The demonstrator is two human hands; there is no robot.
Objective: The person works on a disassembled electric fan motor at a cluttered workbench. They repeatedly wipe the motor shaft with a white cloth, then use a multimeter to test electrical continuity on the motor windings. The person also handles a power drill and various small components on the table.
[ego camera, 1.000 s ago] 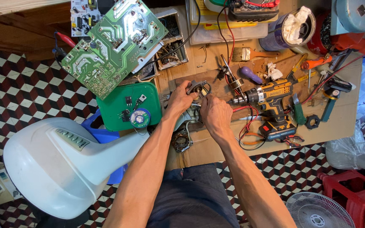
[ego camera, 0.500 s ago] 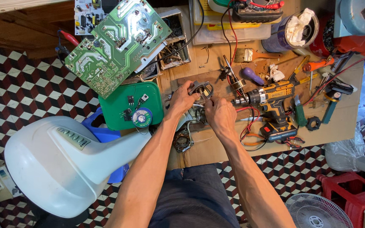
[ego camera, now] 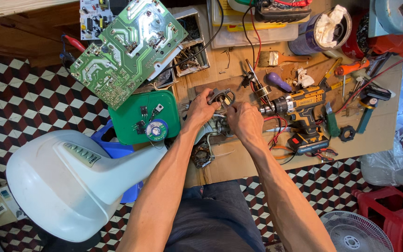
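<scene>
Centre frame on the desk, both hands close on a small metal motor assembly: left hand gripping its upper-left bracket, right hand pinching its right side.

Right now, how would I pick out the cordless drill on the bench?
Start at the brown workbench and find the person's right hand near its middle. Just right of that hand lies the cordless drill, its chuck pointing at the hand. Its yellow-and-black body and black battery pack set it apart from the slim hand tools around it.
</scene>
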